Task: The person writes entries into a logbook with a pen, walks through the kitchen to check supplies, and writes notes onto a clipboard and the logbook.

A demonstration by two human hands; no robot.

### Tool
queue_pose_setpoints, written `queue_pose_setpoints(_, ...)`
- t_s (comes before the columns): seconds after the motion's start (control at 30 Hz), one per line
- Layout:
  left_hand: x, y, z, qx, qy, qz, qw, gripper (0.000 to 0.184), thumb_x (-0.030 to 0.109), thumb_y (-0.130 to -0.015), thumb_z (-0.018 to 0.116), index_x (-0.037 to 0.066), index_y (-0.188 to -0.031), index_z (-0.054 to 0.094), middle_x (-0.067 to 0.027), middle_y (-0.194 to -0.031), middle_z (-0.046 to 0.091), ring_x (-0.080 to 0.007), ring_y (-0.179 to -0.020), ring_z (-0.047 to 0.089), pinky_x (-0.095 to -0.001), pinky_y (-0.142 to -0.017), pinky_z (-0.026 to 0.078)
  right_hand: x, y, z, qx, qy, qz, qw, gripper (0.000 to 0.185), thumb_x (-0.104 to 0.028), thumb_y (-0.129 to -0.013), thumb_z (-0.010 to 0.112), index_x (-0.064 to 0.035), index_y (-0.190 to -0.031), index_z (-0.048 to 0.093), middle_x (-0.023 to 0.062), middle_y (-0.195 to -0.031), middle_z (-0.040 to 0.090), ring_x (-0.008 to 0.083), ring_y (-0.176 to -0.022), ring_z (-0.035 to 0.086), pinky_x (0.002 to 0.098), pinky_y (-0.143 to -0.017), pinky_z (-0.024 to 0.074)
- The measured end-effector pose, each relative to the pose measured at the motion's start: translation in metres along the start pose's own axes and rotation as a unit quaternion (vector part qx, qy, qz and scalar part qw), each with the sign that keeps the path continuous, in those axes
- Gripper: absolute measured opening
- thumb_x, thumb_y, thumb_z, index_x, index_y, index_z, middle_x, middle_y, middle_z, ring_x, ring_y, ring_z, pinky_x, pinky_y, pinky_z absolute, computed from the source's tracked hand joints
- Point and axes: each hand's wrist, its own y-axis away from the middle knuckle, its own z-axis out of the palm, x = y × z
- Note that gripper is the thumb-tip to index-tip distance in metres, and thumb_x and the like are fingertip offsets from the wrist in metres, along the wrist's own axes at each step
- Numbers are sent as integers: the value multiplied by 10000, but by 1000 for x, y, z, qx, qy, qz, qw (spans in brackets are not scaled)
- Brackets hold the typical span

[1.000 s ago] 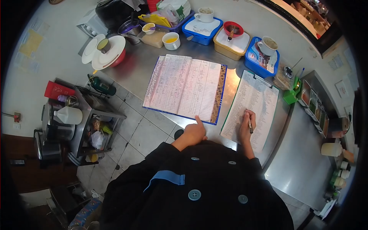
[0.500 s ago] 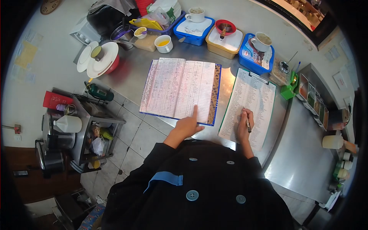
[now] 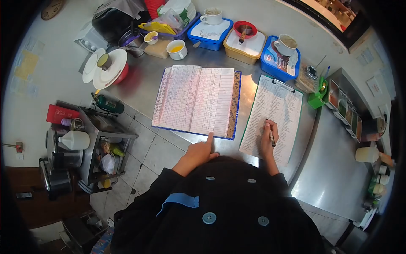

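Observation:
An open notebook [image 3: 211, 101] with handwritten columns lies on the steel counter. At its bottom edge is my left hand [image 3: 196, 155], the index finger stretched out and its tip at the page's lower border; this hand holds nothing. To the right, a clipboard [image 3: 277, 110] carries a printed list under its top clip. My right hand [image 3: 268, 137] rests on the lower part of that sheet, fingers closed round a dark pen [image 3: 272, 139].
Along the back of the counter [image 3: 139, 93] stand a cup of yellow liquid [image 3: 176, 50], blue tubs [image 3: 210, 34] and a yellow tub [image 3: 245, 46]. Stacked plates [image 3: 110, 70] sit at the left. A loaded metal cart [image 3: 95, 139] stands lower left; food trays [image 3: 344, 106] line the right.
My left hand has slid down the notebook, its index fingertip moving from the right page's lower lines to the bottom edge. My right hand stays on the clipboard with the pen.

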Motion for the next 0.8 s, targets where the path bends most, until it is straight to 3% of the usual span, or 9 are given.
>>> queue_pose_setpoints(0.3, 4, -3, -4, 7, 48, -4, 999, 863, 466, -824, 624, 42, -1435, 186, -243, -867, 655, -396, -827, 643, -478, -715, 503, 7, 1, 0, -9, -13, 9, 1000, 229, -196, -960, 457, -13, -1029, 575, 34, -793, 528, 104, -754, 477, 249, -712, 398)
queue_pose_setpoints(0.4, 11, -8, -4, 15, 54, -1, 998, 832, 466, -836, 609, 85, -1444, 188, -237, -867, 656, -401, -832, 638, -485, -722, 496, 13, -1, -2, -6, -6, -9, 1000, 207, -152, -942, 477, 16, -1006, 580, 80, -816, 580, 140, -745, 529, 271, -704, 435)
queue_pose_setpoints(0.5, 11, -18, -7, 49, 79, 42, 995, 730, 423, -835, 607, 104, -1415, 299, -234, -861, 654, -400, -831, 635, -480, -731, 497, 11, 0, -1, -4, 2, -3, 1000, 205, -152, -941, 481, 14, -1008, 581, 90, -841, 587, 149, -777, 538, 274, -731, 436)
queue_pose_setpoints(0.57, 5, -36, -17, 161, 154, 46, 974, 564, 343, -825, 610, 89, -1310, 475, -220, -847, 652, -398, -790, 630, -478, -712, 489, 12, 1, -2, -11, -3, -3, 1000, 203, -154, -939, 486, 11, -1009, 581, 93, -861, 590, 151, -802, 541, 274, -755, 433)
queue_pose_setpoints(0.6, 5, -40, -31, 222, 219, 51, 949, 408, 234, -817, 596, 69, -1191, 586, -192, -810, 632, -384, -753, 606, -472, -702, 475, 12, 1, -2, -9, -3, -4, 1000, 203, -154, -939, 486, 11, -1009, 581, 93, -861, 590, 151, -802, 541, 274, -755, 433)
queue_pose_setpoints(0.63, -8, -61, -30, 325, 234, 93, 911, 340, 141, -819, 578, 58, -1147, 608, -174, -808, 596, -365, -775, 574, -451, -725, 459, 12, 1, -3, -14, 0, -7, 1000, 201, -155, -939, 487, 9, -1007, 582, 95, -864, 593, 152, -806, 543, 276, -761, 433)
queue_pose_setpoints(0.67, -25, -84, -33, 377, 161, 123, 904, 333, 60, -803, 557, 51, -1131, 610, -178, -859, 565, -353, -874, 545, -419, -779, 454, 11, 1, -4, -20, 2, -10, 1000, 199, -155, -939, 488, 8, -1005, 582, 97, -867, 595, 153, -810, 545, 278, -767, 433)
queue_pose_setpoints(0.7, -38, -98, -38, 393, 128, 131, 901, 350, 6, -772, 554, 44, -1115, 611, -188, -982, 547, -360, -948, 518, -411, -825, 452, 12, 1, -4, -18, 1, -13, 1000, 199, -155, -939, 488, 8, -1005, 582, 97, -867, 595, 153, -810, 545, 278, -767, 433)
queue_pose_setpoints(0.8, -50, -133, -60, 364, 83, 88, 924, 403, -24, -744, 560, 49, -1138, 603, -183, -1084, 516, -358, -979, 504, -409, -863, 455, 12, 0, -4, -10, 12, -16, 1000, 196, -155, -940, 486, 3, -1003, 583, 101, -867, 598, 163, -806, 549, 286, -767, 435)
